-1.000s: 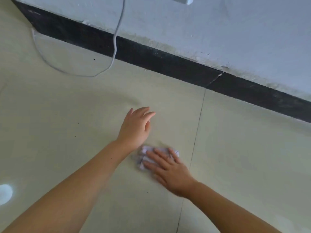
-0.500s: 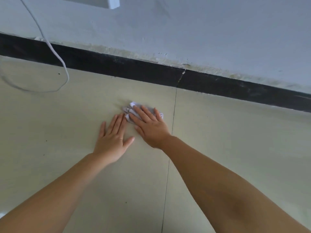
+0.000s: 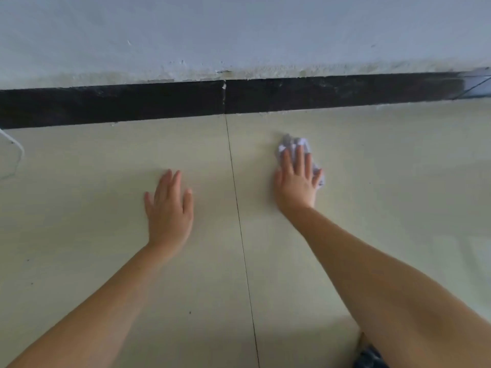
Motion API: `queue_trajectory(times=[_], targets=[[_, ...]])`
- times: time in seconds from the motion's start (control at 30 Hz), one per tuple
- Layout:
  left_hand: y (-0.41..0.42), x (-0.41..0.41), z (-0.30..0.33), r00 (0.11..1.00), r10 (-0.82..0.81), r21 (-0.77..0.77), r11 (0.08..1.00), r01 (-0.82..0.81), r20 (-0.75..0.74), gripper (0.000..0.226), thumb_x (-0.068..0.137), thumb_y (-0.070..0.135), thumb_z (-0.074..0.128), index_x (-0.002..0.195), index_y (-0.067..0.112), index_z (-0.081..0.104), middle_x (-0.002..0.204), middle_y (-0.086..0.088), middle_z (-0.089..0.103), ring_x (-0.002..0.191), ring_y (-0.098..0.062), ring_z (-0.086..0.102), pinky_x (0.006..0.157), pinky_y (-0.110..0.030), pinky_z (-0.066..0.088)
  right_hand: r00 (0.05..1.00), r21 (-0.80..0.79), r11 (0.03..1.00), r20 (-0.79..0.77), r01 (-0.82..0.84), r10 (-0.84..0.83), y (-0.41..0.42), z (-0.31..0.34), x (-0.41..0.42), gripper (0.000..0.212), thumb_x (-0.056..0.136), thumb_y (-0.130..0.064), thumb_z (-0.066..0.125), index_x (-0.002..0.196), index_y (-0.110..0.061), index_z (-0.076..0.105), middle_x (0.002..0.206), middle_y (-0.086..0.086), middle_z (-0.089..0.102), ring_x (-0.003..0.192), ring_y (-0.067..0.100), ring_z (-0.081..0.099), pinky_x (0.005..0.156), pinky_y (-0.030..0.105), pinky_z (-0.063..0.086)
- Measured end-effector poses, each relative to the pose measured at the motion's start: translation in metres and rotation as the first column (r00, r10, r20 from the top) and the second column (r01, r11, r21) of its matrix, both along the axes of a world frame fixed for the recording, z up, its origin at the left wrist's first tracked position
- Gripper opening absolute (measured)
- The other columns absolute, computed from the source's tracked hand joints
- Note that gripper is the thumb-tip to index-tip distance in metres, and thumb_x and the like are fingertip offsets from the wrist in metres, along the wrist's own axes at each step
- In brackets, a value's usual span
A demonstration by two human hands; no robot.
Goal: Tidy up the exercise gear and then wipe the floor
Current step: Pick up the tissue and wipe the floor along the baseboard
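Pale cream tile floor [image 3: 372,208] is what you are wiping. The white cloth [image 3: 293,144] lies crumpled right of centre in the frame, near the black skirting [image 3: 132,107], under your right hand [image 3: 296,183], whose fingers [image 3: 300,158] lie straight and close together, pressing it flat. Your left hand [image 3: 168,208] rests palm-down left of the tile joint [image 3: 239,208], fingers straight and slightly spread, holding nothing. Keep the whole palm on the cloth so it does not bunch, and overlap your strokes up to the skirting.
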State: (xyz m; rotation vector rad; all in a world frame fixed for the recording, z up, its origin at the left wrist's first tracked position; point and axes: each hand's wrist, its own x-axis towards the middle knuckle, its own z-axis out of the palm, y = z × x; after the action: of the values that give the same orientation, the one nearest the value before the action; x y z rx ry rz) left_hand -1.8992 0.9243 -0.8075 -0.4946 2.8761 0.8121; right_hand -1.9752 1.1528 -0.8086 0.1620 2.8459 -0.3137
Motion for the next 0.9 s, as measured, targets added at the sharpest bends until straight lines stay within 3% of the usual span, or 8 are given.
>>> queue_trajectory(times=[0.17, 0.23, 0.3, 0.43, 0.57, 0.7, 0.8, 0.9], targets=[[-0.001, -0.041, 0.023, 0.966, 0.247, 0.131, 0.958, -0.256, 0.081, 0.046, 0.101, 0.028, 0.030, 0.145, 0.014, 0.035, 0.154, -0.007, 0.028, 0.143, -0.022, 0.022, 0.116, -0.054, 0.011, 0.623, -0.166, 0.622, 0.052, -0.766, 0.781, -0.131, 0.003, 0.152, 0.054, 0.098, -0.035, 0.025, 0.151, -0.029, 0.022, 0.161, -0.001, 0.008, 0.148, 0.026, 0.003, 0.117, 0.057, -0.001], [0.008, -0.050, 0.022, 0.958, 0.146, 0.006, 0.988, -0.152, 0.247, 0.049, 0.101, 0.036, 0.029, 0.147, 0.020, 0.029, 0.159, -0.006, 0.011, 0.147, -0.022, 0.005, 0.114, -0.058, 0.003, 0.466, -0.121, 0.471, 0.068, -0.874, 0.882, -0.120, 0.005, 0.168, 0.054, 0.094, -0.040, 0.018, 0.147, -0.037, 0.028, 0.158, -0.008, 0.020, 0.146, 0.019, 0.017, 0.118, 0.049, 0.004], [0.017, -0.052, 0.017, 0.933, 0.113, -0.051, 0.994, -0.102, 0.340, 0.054, 0.099, 0.043, 0.028, 0.150, 0.024, 0.019, 0.160, -0.007, -0.005, 0.147, -0.023, -0.008, 0.113, -0.060, -0.002, 0.528, -0.092, 0.525, -0.014, -0.846, 0.849, -0.080, -0.004, 0.146, 0.053, 0.094, -0.041, 0.022, 0.146, -0.036, 0.033, 0.156, -0.007, 0.027, 0.144, 0.018, 0.024, 0.118, 0.047, 0.011], [0.022, -0.045, 0.006, 0.931, 0.091, -0.114, 0.992, -0.054, 0.354, 0.061, 0.098, 0.046, 0.026, 0.151, 0.027, 0.003, 0.158, -0.008, -0.017, 0.145, -0.025, -0.017, 0.111, -0.061, -0.006, 0.958, 0.009, 0.966, -0.130, -0.257, 0.256, 0.057, -0.008, 0.064, 0.051, 0.098, -0.038, 0.029, 0.149, -0.032, 0.027, 0.159, -0.001, 0.017, 0.146, 0.018, 0.017, 0.114, 0.048, 0.015], [0.018, -0.037, 0.000, 0.946, 0.055, -0.172, 0.985, 0.001, 0.321, 0.060, 0.099, 0.041, 0.026, 0.151, 0.028, 0.000, 0.158, -0.009, -0.018, 0.145, -0.026, -0.017, 0.111, -0.060, -0.005, 0.846, -0.015, 0.846, 0.025, 0.533, -0.533, 0.092, 0.008, 0.029, 0.053, 0.101, -0.037, 0.023, 0.153, -0.029, 0.013, 0.161, 0.001, -0.005, 0.148, 0.022, -0.003, 0.116, 0.054, 0.003], [0.016, -0.042, 0.003, 0.945, 0.088, -0.080, 0.995, -0.066, 0.315, 0.053, 0.101, 0.042, 0.019, 0.151, 0.032, 0.007, 0.159, -0.003, -0.015, 0.146, -0.020, -0.015, 0.112, -0.058, -0.007, 0.993, -0.023, 1.000, -0.121, 0.011, -0.013, -0.044, -0.008, 0.128, 0.061, 0.088, -0.035, 0.038, 0.147, -0.023, 0.033, 0.158, 0.006, 0.021, 0.145, 0.027, 0.017, 0.114, 0.056, 0.015], [0.012, -0.043, 0.006, 0.943, 0.097, -0.043, 0.995, -0.088, 0.317, 0.051, 0.101, 0.042, 0.017, 0.151, 0.034, 0.010, 0.159, 0.000, -0.012, 0.146, -0.018, -0.014, 0.113, -0.057, -0.007, 0.796, -0.097, 0.791, -0.012, -0.603, 0.605, -0.121, 0.005, 0.237, 0.062, 0.083, -0.044, 0.043, 0.143, -0.031, 0.039, 0.158, -0.005, 0.017, 0.144, 0.021, 0.022, 0.117, 0.051, 0.005], [0.012, -0.041, 0.005, 0.944, 0.081, -0.057, 0.996, -0.066, 0.321, 0.052, 0.101, 0.043, 0.017, 0.151, 0.034, 0.008, 0.159, 0.000, -0.013, 0.146, -0.017, -0.014, 0.113, -0.056, -0.007, 0.621, -0.167, 0.608, -0.036, -0.776, 0.783, -0.096, 0.000, 0.246, 0.054, 0.087, -0.042, 0.041, 0.140, -0.036, 0.043, 0.154, -0.009, 0.029, 0.142, 0.016, 0.027, 0.117, 0.044, 0.015]])
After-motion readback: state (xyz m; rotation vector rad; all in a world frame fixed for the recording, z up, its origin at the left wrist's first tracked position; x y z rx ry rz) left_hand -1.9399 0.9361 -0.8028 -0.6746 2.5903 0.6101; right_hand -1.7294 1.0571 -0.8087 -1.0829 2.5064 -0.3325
